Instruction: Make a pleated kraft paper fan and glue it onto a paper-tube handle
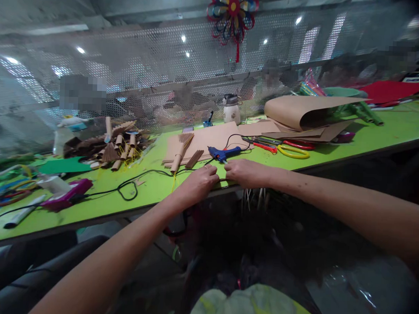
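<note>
My left hand (201,181) and my right hand (246,173) are close together at the table's front edge, both with fingers closed. A thin dark strip shows in the small gap between them; its kind is too small to tell. Just beyond my fingers lies a blue glue gun (224,153), its nozzle end toward my right hand. Behind my left hand are a folded brown paper piece (194,159) and a rolled brown paper tube with a fanned top (179,157). They rest on or beside flat brown paper sheets (210,135).
Scissors with yellow handles (293,152) and a red-handled cutter (265,147) lie right of the glue gun. Further back are a curled brown sheet (293,109) and a white bottle (231,109). Leftward, a black cord (145,173) crosses the green table (125,204) near brown paper rolls (118,149).
</note>
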A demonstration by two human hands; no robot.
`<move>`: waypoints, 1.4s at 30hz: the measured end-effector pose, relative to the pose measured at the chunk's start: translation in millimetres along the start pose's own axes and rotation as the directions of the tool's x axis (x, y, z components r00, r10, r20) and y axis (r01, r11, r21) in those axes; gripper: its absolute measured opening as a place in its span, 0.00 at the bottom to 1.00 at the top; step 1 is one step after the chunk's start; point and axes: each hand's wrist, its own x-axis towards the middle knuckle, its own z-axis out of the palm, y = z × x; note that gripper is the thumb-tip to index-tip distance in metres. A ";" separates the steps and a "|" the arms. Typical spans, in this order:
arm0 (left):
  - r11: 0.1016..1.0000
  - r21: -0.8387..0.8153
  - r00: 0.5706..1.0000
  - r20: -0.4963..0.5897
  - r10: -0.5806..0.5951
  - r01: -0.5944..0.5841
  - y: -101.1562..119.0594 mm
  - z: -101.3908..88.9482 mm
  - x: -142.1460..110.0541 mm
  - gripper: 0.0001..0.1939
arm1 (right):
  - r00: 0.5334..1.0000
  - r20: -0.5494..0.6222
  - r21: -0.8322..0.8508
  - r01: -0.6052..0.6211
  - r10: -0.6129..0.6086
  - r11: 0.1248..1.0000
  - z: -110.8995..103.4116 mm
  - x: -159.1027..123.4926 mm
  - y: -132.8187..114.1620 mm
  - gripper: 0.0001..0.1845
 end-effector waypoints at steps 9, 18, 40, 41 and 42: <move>1.000 0.004 1.000 -0.004 0.011 -0.011 -0.7 2.3 0.2 0.09 | 0.999 0.039 -0.017 0.012 -0.011 1.000 -3.9 -2.5 -3.1 0.09; 0.997 -0.068 0.998 -0.026 -0.049 0.047 -0.6 4.5 -2.1 0.11 | 0.992 0.111 0.047 -0.068 0.063 0.997 -14.5 -0.8 1.1 0.09; 0.856 -0.509 0.976 -0.130 -0.176 0.087 -12.3 20.2 9.6 0.11 | 0.982 0.187 0.157 -0.017 -0.012 0.988 -25.6 21.0 10.3 0.12; 0.855 -0.512 0.975 -0.132 -0.181 0.090 -11.7 20.0 11.1 0.11 | 0.979 0.205 0.161 -0.018 -0.015 0.987 -28.5 22.1 9.6 0.12; 0.852 -0.515 0.973 -0.134 -0.186 0.092 -11.2 19.9 12.4 0.10 | 0.974 0.226 0.166 -0.019 -0.019 0.986 -31.5 23.8 9.1 0.12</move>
